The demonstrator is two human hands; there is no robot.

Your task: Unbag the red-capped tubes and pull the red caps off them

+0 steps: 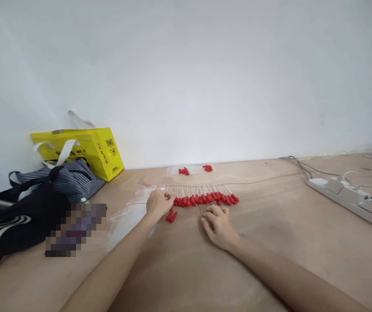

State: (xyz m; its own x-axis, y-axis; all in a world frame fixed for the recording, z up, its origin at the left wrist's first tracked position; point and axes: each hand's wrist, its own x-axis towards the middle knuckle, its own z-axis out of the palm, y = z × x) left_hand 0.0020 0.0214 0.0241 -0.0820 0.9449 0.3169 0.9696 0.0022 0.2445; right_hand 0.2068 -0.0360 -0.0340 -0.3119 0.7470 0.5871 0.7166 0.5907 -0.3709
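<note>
A row of thin pale sticks with red, bulb-like ends [205,198] lies across the table, red ends toward me. At the row's left end is my left hand [160,203], its thumb and forefinger pinched on a red-tipped stick. Two loose red pieces [172,216] lie just below that hand. My right hand [218,225] rests on the table below the middle of the row, fingers curled together. A thin pale stick shows by its fingertips; what the fingers hold is mostly hidden.
Clear zip bags [129,219] lie left of my left hand. Behind the row, another clear bag [194,171] has red pieces on or in it. A yellow bag [108,154], striped bag [72,180] and black bag [20,225] stand left. A power strip [351,201] lies right.
</note>
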